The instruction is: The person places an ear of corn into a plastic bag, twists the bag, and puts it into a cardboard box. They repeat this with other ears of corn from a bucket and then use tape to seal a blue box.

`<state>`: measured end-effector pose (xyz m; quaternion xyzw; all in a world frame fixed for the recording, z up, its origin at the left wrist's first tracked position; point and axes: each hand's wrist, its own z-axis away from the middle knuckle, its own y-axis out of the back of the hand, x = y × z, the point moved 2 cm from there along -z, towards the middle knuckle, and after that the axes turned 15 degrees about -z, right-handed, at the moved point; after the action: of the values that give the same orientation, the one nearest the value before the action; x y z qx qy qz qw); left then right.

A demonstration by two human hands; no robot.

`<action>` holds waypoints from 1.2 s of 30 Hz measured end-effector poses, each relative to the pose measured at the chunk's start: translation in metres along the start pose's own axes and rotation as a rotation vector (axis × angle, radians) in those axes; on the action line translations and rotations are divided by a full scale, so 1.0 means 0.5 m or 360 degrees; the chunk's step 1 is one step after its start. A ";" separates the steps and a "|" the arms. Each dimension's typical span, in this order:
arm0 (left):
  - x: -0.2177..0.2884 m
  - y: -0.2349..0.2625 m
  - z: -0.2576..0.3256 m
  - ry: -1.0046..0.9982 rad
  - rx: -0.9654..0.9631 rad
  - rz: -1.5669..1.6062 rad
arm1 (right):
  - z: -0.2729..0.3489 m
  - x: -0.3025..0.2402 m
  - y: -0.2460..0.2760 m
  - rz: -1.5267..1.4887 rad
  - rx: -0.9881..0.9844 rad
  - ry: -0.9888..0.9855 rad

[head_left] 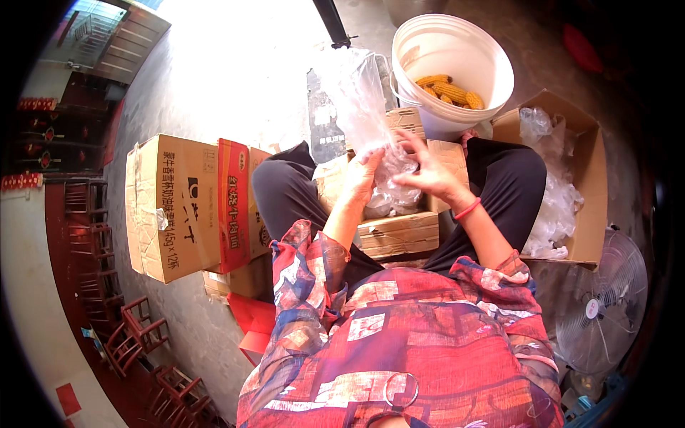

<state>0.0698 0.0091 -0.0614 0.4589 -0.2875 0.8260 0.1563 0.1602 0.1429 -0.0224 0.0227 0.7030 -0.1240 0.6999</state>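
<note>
A long clear plastic bag [351,89] stretches up and away from my hands, above a small cardboard box [399,237] between my knees. My left hand [362,177] is closed on the gathered lower part of the bag. Beside it, my right hand [434,175], with a red band at its wrist, has its fingers spread and curved at the plastic's right side. Crumpled clear plastic [394,200] lies under both hands on the box. How far the right fingertips press on the plastic is hard to make out.
Ahead stands a white bucket [419,114] with several corn cobs [451,91] inside. An opened carton [591,214] of crumpled plastic bags is at the right, near a fan [599,303]. Stacked cartons [175,210] stand at the left; small wooden chairs [143,321] are farther off.
</note>
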 end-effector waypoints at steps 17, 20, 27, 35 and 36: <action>0.029 0.008 0.007 -0.0399 0.0048 -0.0621 | -0.047 0.032 0.038 -0.0186 0.0680 -0.0117; -0.005 0.038 -0.005 -0.0622 0.0177 -0.0787 | -0.051 0.011 0.024 -0.0644 0.0684 -0.0140; 0.065 0.016 0.029 -0.0332 0.0029 -0.0484 | -0.052 0.007 0.051 -0.0860 0.0639 -0.0086; 0.046 0.067 0.008 -0.0407 0.0201 -0.0485 | -0.052 -0.035 0.052 -0.0914 0.0371 -0.0214; 0.046 0.075 0.004 -0.0449 0.0297 -0.0501 | -0.049 -0.048 0.037 -0.0649 0.0307 -0.0160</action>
<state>0.0393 -0.0219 -0.0537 0.6214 -0.1539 0.7421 0.1985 0.1406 0.1692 -0.0013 -0.0593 0.6422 -0.3306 0.6891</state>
